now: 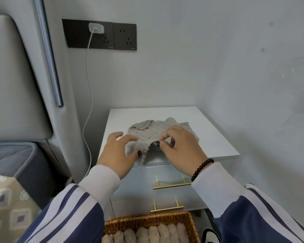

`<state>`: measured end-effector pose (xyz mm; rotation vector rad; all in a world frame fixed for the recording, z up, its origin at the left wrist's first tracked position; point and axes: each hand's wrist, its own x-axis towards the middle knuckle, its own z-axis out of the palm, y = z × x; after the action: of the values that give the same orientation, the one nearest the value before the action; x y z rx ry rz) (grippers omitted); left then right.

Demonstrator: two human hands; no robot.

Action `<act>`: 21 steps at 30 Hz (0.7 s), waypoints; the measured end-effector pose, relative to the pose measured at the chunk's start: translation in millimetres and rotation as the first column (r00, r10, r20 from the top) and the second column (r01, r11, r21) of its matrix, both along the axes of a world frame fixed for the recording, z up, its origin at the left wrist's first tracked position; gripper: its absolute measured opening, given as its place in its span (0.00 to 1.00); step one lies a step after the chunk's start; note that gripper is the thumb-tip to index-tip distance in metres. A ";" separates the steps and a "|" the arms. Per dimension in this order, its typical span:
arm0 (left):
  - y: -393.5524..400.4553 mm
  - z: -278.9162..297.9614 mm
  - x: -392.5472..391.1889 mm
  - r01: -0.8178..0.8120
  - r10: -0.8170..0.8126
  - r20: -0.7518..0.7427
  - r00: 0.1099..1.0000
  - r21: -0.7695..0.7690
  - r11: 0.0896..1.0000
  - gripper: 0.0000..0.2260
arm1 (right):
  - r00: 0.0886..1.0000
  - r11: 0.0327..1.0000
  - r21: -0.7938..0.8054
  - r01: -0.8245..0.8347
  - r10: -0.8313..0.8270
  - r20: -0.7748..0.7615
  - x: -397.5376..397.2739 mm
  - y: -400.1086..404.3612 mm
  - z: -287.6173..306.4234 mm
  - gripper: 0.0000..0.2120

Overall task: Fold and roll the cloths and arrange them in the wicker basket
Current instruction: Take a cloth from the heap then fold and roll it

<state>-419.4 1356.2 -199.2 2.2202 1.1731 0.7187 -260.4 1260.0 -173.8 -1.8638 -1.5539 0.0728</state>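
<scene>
The fingers (130,138) of the left hand (118,153) are curled over the near left edge of a fluffy grey cloth (162,132), the thumb pinching it from below. The near edge a little to the right is pinched by the right hand (181,146), its fingertips drawn together on the fabric. The cloth is seen crumpled at the centre of the frame, lying on the white counter (209,130), with its near edge lifted and hanging past the counter's front. A wicker basket (147,220) is placed at the bottom centre of the frame, and a row of rolled cloths (158,233) is packed side by side inside it. A beaded bracelet (201,168) is worn on the right wrist. In the upper left, a white charger (96,28) is plugged into a dark wall socket.
</scene>
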 end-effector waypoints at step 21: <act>-9.5 35.9 15.7 0.346 0.156 0.739 0.655 -0.477 0.808 0.05 | 0.896 0.959 -0.164 -0.230 0.144 -0.420 28.8 -33.0 23.9 0.22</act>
<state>-403.7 1346.7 -163.3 1.2134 0.6750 0.9442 -231.6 1227.0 -149.9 -1.7064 -1.4656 0.6947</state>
